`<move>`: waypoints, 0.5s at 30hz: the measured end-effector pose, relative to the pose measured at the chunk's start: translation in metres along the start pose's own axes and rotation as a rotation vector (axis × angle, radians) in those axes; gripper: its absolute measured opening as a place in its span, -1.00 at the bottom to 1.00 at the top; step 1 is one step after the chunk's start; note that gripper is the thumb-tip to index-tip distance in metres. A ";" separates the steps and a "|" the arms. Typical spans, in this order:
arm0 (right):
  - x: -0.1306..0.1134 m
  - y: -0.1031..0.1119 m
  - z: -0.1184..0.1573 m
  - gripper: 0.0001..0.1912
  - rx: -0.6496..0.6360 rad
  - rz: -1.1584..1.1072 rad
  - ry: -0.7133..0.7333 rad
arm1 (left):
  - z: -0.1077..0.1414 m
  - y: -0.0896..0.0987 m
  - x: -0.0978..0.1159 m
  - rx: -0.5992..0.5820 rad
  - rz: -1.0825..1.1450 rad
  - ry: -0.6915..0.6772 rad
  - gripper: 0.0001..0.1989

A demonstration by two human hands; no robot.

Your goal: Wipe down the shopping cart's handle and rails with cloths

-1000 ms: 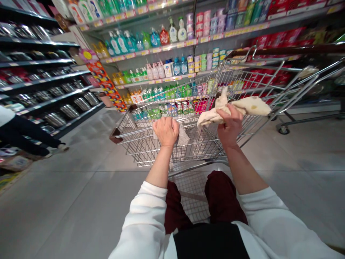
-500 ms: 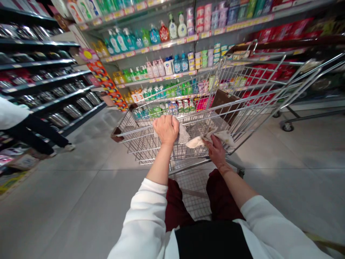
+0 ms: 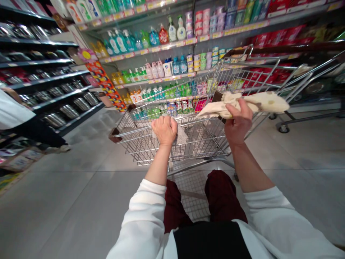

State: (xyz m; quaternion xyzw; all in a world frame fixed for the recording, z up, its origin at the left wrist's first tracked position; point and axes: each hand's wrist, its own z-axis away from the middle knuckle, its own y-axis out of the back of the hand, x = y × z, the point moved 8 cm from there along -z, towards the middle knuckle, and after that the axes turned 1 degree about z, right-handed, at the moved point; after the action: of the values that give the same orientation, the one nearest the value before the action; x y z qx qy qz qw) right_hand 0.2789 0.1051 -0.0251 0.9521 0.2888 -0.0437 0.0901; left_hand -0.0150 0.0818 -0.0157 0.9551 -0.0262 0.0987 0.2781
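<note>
A wire shopping cart (image 3: 140, 149) stands crosswise in front of me. My left hand (image 3: 164, 130) is closed in a fist over its near top rail. A pale, textured cloth-like piece (image 3: 182, 135) shows behind that hand, at the cart's side; whether my fingers pinch it too is hidden. My right hand (image 3: 238, 120) is raised above the right part of the cart, fingers closed around a bunched cream cloth (image 3: 269, 101) with darker spots. The cloth sticks out on both sides of the hand.
Behind the cart, a shelf (image 3: 172, 45) holds many pump bottles and tubs. Another cart (image 3: 283, 128) stands at the right. At the left, a person in dark trousers (image 3: 40, 131) is near shelves of metal pots (image 3: 54, 120). Grey tiles (image 3: 72, 201) cover the floor.
My right hand has lifted the cream cloth up and to the right, away from the cart's near side. My left hand stays on the rail. The person at the left has shifted their stance.
</note>
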 end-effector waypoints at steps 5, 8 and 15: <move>0.014 -0.030 0.047 -0.49 -0.114 0.049 -0.085 | 0.000 0.001 0.000 -0.005 0.022 0.000 -0.73; 0.010 -0.037 0.098 -0.54 -0.212 0.038 -0.116 | 0.000 0.000 0.000 -0.012 0.029 0.009 -0.73; 0.008 -0.052 0.170 -0.54 -0.546 0.056 -0.261 | 0.001 0.000 -0.001 -0.025 0.017 0.021 -0.73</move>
State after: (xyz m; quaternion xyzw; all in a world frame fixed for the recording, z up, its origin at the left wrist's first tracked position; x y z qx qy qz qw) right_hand 0.2514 0.1190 -0.2004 0.8865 0.2498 -0.0839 0.3803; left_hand -0.0154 0.0818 -0.0165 0.9502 -0.0324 0.1108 0.2894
